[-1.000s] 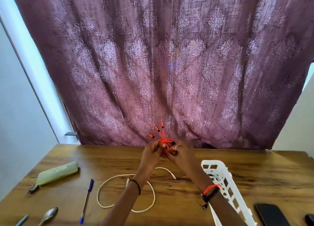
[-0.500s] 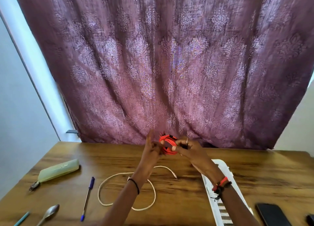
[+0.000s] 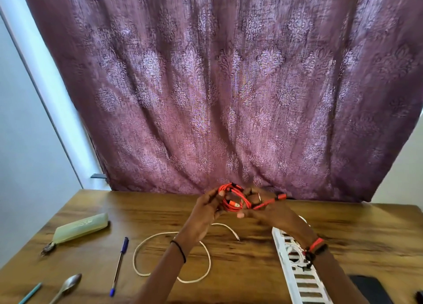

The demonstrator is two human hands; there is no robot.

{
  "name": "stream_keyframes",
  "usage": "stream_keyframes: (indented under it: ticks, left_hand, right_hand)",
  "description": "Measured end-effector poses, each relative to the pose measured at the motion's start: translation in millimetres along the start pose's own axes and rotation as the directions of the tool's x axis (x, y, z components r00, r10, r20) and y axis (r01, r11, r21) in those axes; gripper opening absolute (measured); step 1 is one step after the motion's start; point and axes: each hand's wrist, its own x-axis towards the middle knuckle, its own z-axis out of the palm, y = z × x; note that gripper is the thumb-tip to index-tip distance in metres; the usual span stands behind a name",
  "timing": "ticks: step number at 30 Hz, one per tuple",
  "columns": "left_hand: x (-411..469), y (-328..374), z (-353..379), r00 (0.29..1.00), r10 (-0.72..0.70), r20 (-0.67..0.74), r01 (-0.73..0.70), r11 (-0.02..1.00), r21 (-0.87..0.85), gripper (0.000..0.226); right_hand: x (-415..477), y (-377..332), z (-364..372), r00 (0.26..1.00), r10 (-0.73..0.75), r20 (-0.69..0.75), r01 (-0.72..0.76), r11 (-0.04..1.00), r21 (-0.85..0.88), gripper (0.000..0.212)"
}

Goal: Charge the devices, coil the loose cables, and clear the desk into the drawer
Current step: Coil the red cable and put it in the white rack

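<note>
Both hands hold a coiled orange cable (image 3: 232,200) in the air above the far side of the wooden desk (image 3: 251,258). My left hand (image 3: 207,208) grips the coil's left side. My right hand (image 3: 263,208) pinches the coil's right side, and one orange plug end (image 3: 274,199) sticks out to the right past its fingers. A loose white cable (image 3: 174,255) lies in an open loop on the desk below my left wrist. A dark phone (image 3: 370,289) lies flat at the lower right.
A white slotted basket (image 3: 297,271) stands under my right forearm. On the left lie a pale green pouch (image 3: 80,228), a blue pen (image 3: 119,264), a spoon (image 3: 66,286) and a teal pencil (image 3: 29,293). A purple curtain (image 3: 229,86) hangs behind the desk.
The cable's plug ends, which stood up above the coil, have been wound down; one now points right. Both hands have turned the coil and stayed in place above the desk.
</note>
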Motion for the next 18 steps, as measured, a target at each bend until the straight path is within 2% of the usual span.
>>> stream_keyframes:
  ticks: [2,5,6,7,9,11,14,18]
  left_hand:
    - [2,0,-3,1.0,-0.017,-0.01,0.017,1.0,-0.011,0.02]
    - [2,5,-3,0.998,-0.002,-0.06,0.0,1.0,-0.024,0.017]
    - [2,6,-3,0.998,0.004,-0.068,-0.005,1.0,-0.02,0.016]
    - [2,7,-3,0.998,0.006,-0.069,-0.007,1.0,-0.018,0.014]
    - [1,7,-4,0.997,-0.004,-0.073,0.002,0.999,-0.035,0.011]
    - [2,7,-8,0.999,-0.025,-0.044,0.022,0.998,-0.062,0.015]
    - [2,8,-12,0.997,-0.057,-0.045,0.05,0.99,-0.129,0.016]
    - [-1,8,-10,0.997,-0.047,-0.068,0.036,0.987,-0.155,0.017]
  right_hand:
    - [2,-2,1,0.998,-0.033,-0.048,0.032,0.999,-0.011,0.028]
    - [-3,3,2,0.992,-0.113,-0.059,0.102,0.983,-0.152,0.026]
    - [-8,0,2,0.995,-0.062,-0.075,0.048,0.984,-0.172,0.03]
    - [-11,1,2,0.996,-0.044,-0.077,0.033,0.99,-0.134,0.028]
    - [-18,1,2,0.985,-0.167,-0.04,0.164,0.983,-0.084,0.011]
    - [-27,-3,2,0.975,-0.218,-0.038,0.217,0.976,-0.027,0.025]
    - [-34,-15,-3,0.932,-0.362,0.01,0.362,0.931,-0.042,0.029]
    - [-26,-9,-1,0.934,-0.357,0.027,0.357,0.926,-0.123,0.026]
